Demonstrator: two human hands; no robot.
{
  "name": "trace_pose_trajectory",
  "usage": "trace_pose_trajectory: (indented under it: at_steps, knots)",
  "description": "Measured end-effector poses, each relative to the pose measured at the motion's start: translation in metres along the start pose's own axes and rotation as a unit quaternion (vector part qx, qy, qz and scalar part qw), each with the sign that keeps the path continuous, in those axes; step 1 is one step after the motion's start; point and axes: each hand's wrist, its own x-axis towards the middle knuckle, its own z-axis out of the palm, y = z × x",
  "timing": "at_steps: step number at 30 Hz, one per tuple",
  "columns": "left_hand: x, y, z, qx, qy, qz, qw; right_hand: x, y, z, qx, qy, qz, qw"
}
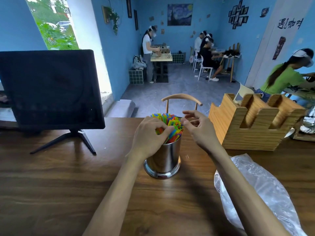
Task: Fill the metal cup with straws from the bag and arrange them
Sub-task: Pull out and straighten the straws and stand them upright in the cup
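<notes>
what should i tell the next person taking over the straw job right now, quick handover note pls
Left hand: fingers curled into the coloured straws at the near-left side of the bundle, gripping some.
Right hand: open, fingers spread at the right edge of the straws, holding nothing.
Metal cup: upright on the wooden table, packed with straws standing on end.
Plastic bag: lies flat on the table to the right, looks empty.
Done: filling, as far as can be seen.
Left: evening out and tidying the straws; some lean at the near-left side under the left hand.
</notes>
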Motion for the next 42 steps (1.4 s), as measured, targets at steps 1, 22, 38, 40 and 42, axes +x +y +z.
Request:
trace_pose_trajectory:
  at_steps: [1, 22, 38, 40, 42]
  knots:
    - [0.002, 0.002, 0.0, -0.013, 0.001, -0.017, 1.0, 0.004, 0.0, 0.001, -0.008, -0.021, 0.012, 1.0]
    - [0.025, 0.002, -0.002, 0.021, -0.107, -0.059, 0.992, 0.023, -0.005, -0.003, 0.12, -0.124, 0.073, 0.982]
    - [0.02, -0.004, -0.006, -0.053, -0.064, -0.066, 0.994, 0.016, -0.011, -0.007, 0.128, -0.182, 0.038, 0.974]
    - [0.02, -0.005, -0.007, -0.061, -0.071, -0.065, 0.993, 0.016, -0.011, -0.005, 0.124, -0.172, 0.026, 0.977]
    - [0.02, -0.007, -0.009, -0.075, -0.077, -0.067, 0.992, 0.015, -0.011, -0.003, 0.125, -0.166, 0.02, 0.978]
